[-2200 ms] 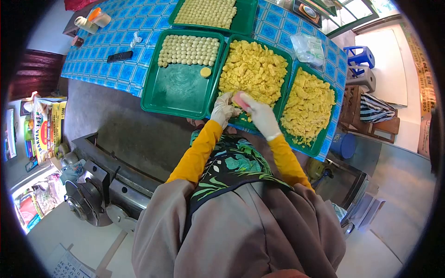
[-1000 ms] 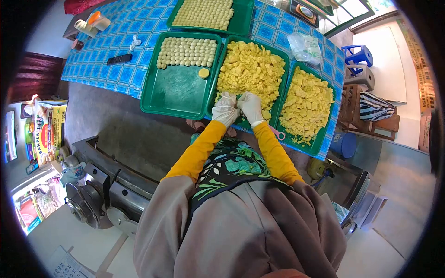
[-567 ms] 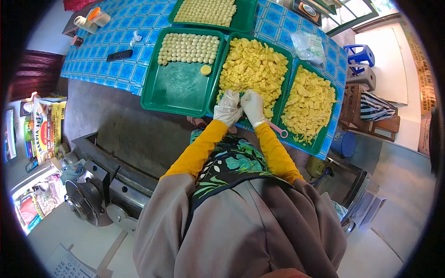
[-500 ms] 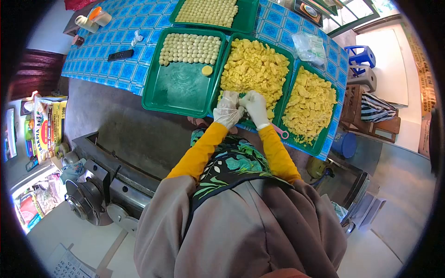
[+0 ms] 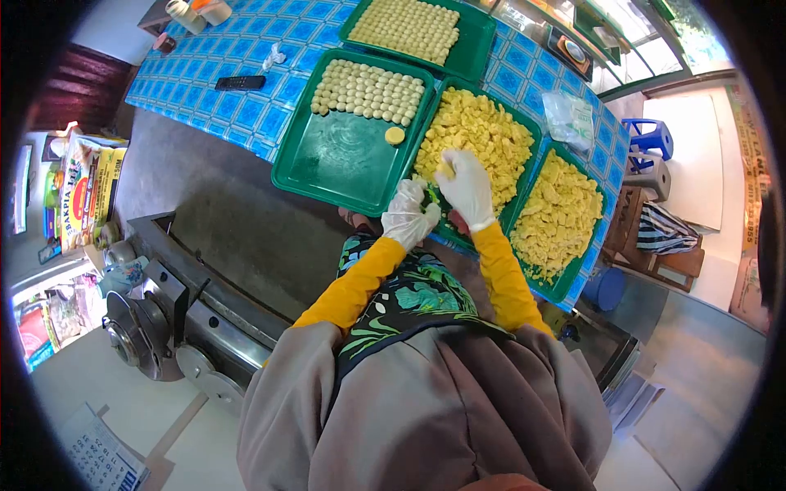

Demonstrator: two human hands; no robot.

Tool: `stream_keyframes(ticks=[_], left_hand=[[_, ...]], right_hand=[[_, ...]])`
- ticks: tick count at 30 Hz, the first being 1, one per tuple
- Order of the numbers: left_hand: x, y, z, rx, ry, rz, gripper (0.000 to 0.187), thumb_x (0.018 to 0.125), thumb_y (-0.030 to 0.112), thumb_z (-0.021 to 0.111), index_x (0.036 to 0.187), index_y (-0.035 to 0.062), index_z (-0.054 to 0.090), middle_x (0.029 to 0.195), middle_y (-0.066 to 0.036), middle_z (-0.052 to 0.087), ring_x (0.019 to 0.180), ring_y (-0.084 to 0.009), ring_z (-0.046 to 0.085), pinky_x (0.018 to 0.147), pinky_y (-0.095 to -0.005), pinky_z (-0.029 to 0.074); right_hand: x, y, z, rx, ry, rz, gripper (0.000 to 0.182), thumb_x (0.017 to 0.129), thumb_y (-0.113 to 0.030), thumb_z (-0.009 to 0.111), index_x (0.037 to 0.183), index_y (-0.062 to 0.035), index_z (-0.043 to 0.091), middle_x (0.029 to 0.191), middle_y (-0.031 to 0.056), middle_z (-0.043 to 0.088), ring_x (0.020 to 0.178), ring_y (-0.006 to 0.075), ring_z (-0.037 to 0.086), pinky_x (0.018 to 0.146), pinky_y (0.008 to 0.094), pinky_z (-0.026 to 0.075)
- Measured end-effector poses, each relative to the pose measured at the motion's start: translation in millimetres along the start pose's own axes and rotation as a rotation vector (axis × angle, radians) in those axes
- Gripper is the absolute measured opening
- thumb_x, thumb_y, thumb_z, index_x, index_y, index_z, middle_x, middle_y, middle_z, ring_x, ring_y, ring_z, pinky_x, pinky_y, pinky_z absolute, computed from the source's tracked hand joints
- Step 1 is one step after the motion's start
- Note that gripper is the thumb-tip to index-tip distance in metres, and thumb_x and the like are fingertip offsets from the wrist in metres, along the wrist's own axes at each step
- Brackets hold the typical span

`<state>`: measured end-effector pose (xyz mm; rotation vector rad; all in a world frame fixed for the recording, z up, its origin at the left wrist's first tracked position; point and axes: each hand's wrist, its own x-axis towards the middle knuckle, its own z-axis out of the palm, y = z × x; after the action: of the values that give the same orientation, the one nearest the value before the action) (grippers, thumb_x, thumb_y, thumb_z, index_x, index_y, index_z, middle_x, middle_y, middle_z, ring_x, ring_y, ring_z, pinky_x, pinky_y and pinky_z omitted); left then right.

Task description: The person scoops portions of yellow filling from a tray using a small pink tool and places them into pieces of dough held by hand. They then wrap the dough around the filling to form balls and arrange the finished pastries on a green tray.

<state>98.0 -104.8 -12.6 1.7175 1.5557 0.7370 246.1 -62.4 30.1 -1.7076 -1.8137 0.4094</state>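
Both my hands wear thin white gloves. My right hand [image 5: 467, 186] is over the near part of a green tray heaped with yellow crumbly lumps [image 5: 475, 131], fingers pinched on what looks like one yellow lump. At that tray's near left corner, my left hand [image 5: 409, 214] has its fingers curled closed; what they hold, if anything, is hidden. To the left lies a green tray [image 5: 327, 168] with rows of small pale dough balls [image 5: 368, 88] along its far side. A round yellow piece [image 5: 395, 135] sits below the rows' right end.
Another tray of yellow lumps [image 5: 557, 209] stands at right, and a tray of dough balls [image 5: 405, 29] at the back. A plastic bag [image 5: 568, 120], a black remote control [image 5: 240, 83] and jars [image 5: 187, 16] lie on the blue checked tablecloth [image 5: 221, 114]. A metal machine [image 5: 147, 327] stands at lower left.
My hands were together at the tray's near edge and are now apart. The right moved forward over the yellow lumps; the left stayed low. The view has shifted, and a pink ring handle no longer shows.
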Motion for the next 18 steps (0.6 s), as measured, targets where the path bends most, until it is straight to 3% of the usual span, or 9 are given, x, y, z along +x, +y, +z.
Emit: stream_keyframes(ticks=[1,2,4,10,16,18], left_hand=[[1,2,1,0.097,-0.073,0.051,0.048,0.078,0.026,0.071,0.119,0.0044,0.059,0.107,-0.017,0.058,0.092,-0.0329,0.061,0.079,-0.0422,0.052],[4,3,1,0.195,-0.141,0.105,0.050,0.078,0.030,0.069,0.120,0.0043,0.058,0.110,-0.019,0.056,0.096,-0.0375,0.061,0.082,-0.0453,0.051],[9,2,5,0.149,-0.232,0.021,0.051,0.078,0.032,0.066,0.121,0.0050,0.056,0.111,-0.021,0.055,0.100,-0.0400,0.060,0.084,-0.0490,0.051],[15,2,0,0.092,-0.294,-0.027,0.050,0.081,0.033,0.063,0.122,0.0057,0.054,0.116,-0.021,0.053,0.106,-0.0392,0.060,0.086,-0.0475,0.051],[16,4,-4,0.148,-0.326,-0.008,0.051,0.085,0.037,0.057,0.124,0.0042,0.052,0.118,-0.020,0.054,0.111,-0.0364,0.059,0.090,-0.0449,0.050],[14,4,-3,0.170,-0.249,0.086,0.040,0.083,0.031,0.057,0.108,0.0009,0.051,0.111,-0.021,0.054,0.109,-0.0360,0.058,0.090,-0.0430,0.051]], right_hand=[[19,-2,9,0.057,0.064,-0.142,0.027,0.077,-0.014,0.072,0.102,-0.0044,0.067,0.094,0.0161,0.065,0.091,0.0357,0.064,0.080,0.0435,0.053],[37,-5,19,0.055,0.064,-0.153,0.027,0.077,-0.014,0.072,0.102,-0.0044,0.067,0.094,0.0161,0.065,0.091,0.0357,0.064,0.080,0.0435,0.053],[67,-16,36,0.039,-0.042,-0.301,0.025,0.077,-0.014,0.073,0.100,-0.0055,0.068,0.091,0.0154,0.063,0.088,0.0357,0.063,0.077,0.0436,0.052],[105,-4,83,-0.165,-0.244,-0.509,0.024,0.077,-0.020,0.071,0.099,-0.0105,0.069,0.090,0.0131,0.063,0.087,0.0348,0.064,0.072,0.0453,0.050],[108,-7,87,-0.348,-0.299,-0.612,0.021,0.076,-0.020,0.070,0.096,-0.0127,0.069,0.091,0.0098,0.064,0.094,0.0291,0.062,0.077,0.0433,0.048],[110,-3,92,-0.326,-0.329,-0.564,0.018,0.076,-0.020,0.069,0.092,-0.0118,0.069,0.087,0.0093,0.065,0.091,0.0292,0.063,0.075,0.0439,0.049]])
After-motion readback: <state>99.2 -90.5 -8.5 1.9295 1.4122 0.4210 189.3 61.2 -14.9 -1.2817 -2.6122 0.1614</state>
